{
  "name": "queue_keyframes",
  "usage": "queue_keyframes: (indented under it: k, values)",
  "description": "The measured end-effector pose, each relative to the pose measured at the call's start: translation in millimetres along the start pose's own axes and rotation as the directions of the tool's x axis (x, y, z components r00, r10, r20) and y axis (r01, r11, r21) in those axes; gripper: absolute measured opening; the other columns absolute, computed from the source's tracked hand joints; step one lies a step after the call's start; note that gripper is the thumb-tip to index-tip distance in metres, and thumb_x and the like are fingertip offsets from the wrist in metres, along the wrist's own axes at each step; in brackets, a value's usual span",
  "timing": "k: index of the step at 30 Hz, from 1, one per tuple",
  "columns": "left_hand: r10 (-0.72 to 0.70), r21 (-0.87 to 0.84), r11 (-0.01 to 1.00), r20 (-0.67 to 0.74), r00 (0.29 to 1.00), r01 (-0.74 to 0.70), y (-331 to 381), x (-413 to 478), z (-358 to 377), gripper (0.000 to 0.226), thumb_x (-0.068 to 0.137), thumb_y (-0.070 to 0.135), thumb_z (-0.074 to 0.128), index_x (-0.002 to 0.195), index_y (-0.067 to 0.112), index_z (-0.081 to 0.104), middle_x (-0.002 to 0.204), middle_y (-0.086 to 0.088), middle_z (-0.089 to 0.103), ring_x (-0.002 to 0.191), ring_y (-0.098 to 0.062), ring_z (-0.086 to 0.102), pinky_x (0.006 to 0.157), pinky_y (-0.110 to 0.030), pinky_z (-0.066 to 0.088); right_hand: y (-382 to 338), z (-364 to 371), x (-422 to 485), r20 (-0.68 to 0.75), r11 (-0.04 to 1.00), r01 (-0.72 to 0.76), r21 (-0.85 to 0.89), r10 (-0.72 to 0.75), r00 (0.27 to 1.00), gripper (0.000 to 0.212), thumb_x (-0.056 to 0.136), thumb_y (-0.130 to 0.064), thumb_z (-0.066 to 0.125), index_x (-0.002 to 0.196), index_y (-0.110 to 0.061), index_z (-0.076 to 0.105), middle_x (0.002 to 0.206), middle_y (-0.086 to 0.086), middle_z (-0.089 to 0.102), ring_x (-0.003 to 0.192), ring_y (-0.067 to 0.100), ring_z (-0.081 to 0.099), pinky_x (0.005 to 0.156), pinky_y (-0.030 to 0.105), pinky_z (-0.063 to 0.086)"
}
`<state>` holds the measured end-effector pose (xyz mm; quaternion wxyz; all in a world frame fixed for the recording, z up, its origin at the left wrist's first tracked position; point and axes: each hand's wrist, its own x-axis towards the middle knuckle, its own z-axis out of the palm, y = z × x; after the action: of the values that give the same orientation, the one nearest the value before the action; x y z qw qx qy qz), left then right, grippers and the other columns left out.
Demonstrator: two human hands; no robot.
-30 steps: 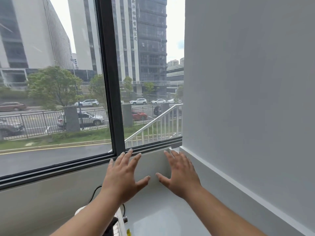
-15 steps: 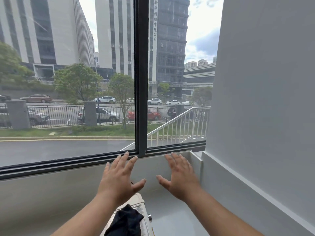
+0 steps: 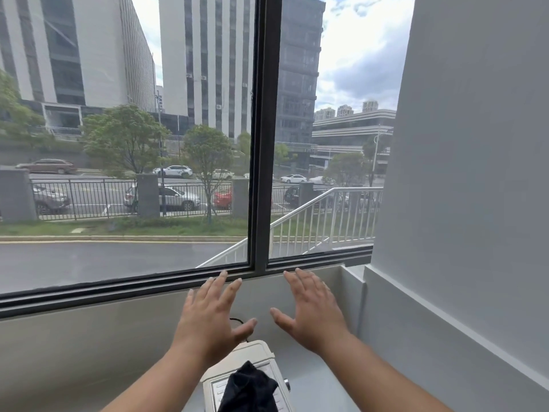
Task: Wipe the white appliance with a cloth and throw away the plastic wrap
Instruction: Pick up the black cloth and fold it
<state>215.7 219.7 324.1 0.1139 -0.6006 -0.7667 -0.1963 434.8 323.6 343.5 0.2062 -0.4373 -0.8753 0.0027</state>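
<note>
White appliance point(image 3: 246, 359), bottom centre of view, only its top end visible, resting on the pale surface point(image 3: 306, 382) w/ a ribbed panel facing up. Black cloth point(image 3: 248, 388) lies bunched on that panel, draped over its mid section; not held by either of my hands. A thin dark cord point(image 3: 236, 320) shows just behind the appliance, between my thumbs. Plastic wrap: can't make it out.

My left hand point(image 3: 208, 319) is raised above the appliance's far left corner, palm fwd, fingers spread, holding nothing. My right hand point(image 3: 312, 315) is alongside, apart from the left, likewise splayed and empty, over the bare surface to the appliance's right. Both fingertips reach up to about the level of the lower window frame point(image 3: 261, 267).

Beyond: dark-framed window w/ a vertical mullion point(image 3: 264, 129); outside, white stair railing point(image 3: 320, 215), street w/ parked cars, trees, tall buildings. Grey wall point(image 3: 475, 173) closes the right side.
</note>
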Motion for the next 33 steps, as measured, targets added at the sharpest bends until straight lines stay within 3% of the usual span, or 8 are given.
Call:
queue_keyframes:
  k: [11,16,21,28,33]
  values:
    - [0.055,-0.031,0.998,0.065,0.996,-0.053,-28,-9,17,0.103,0.075,0.093,0.023,0.164,0.043,0.009,0.175,0.008,0.000,0.161,-0.019,0.003,0.129,-0.049,0.005,-22,21,-12,0.055,0.995,-0.092,-0.043,0.094,0.994,0.088,0.091,-0.074,0.041,0.163,-0.035,0.010,0.173,-0.001,0.011,0.159,0.022,0.004,0.128,0.045,0.006]
    - [0.095,-0.041,0.995,0.126,0.987,-0.090,-30,-22,32,0.099,0.078,0.091,0.027,0.163,0.043,0.010,0.175,0.008,0.002,0.160,-0.019,0.006,0.130,-0.049,0.007,-29,36,-25,0.075,0.994,-0.094,-0.053,0.097,0.992,0.080,0.092,-0.070,0.043,0.159,-0.030,0.025,0.165,0.000,0.031,0.153,0.023,0.022,0.125,0.042,0.019]
    - [0.105,-0.068,0.993,0.171,0.980,-0.095,-31,-33,41,0.095,0.081,0.087,0.038,0.162,0.042,0.017,0.174,0.008,0.012,0.158,-0.018,0.015,0.129,-0.046,0.013,-35,48,-35,0.067,0.993,-0.083,-0.084,0.089,0.994,0.075,0.091,-0.069,0.045,0.152,-0.027,0.039,0.146,-0.003,0.048,0.134,0.023,0.041,0.110,0.040,0.037]
    - [0.146,-0.064,0.989,0.185,0.972,-0.137,-25,-45,58,0.086,0.081,0.080,0.043,0.155,0.038,0.034,0.162,0.015,0.035,0.144,-0.013,0.038,0.117,-0.033,0.032,-37,73,-51,0.184,0.992,-0.068,-0.105,0.087,0.979,0.060,0.090,-0.068,0.045,0.134,-0.028,0.053,0.125,-0.002,0.057,0.119,0.025,0.050,0.102,0.042,0.043]
    - [0.154,-0.054,0.988,0.249,0.956,-0.145,-19,-50,75,0.084,0.080,0.079,0.042,0.153,0.037,0.038,0.156,0.016,0.041,0.139,-0.012,0.044,0.110,-0.032,0.040,-29,91,-57,0.307,0.992,-0.033,-0.123,0.070,0.949,0.060,0.089,-0.072,0.048,0.128,-0.028,0.061,0.121,0.001,0.063,0.116,0.027,0.053,0.097,0.042,0.043]
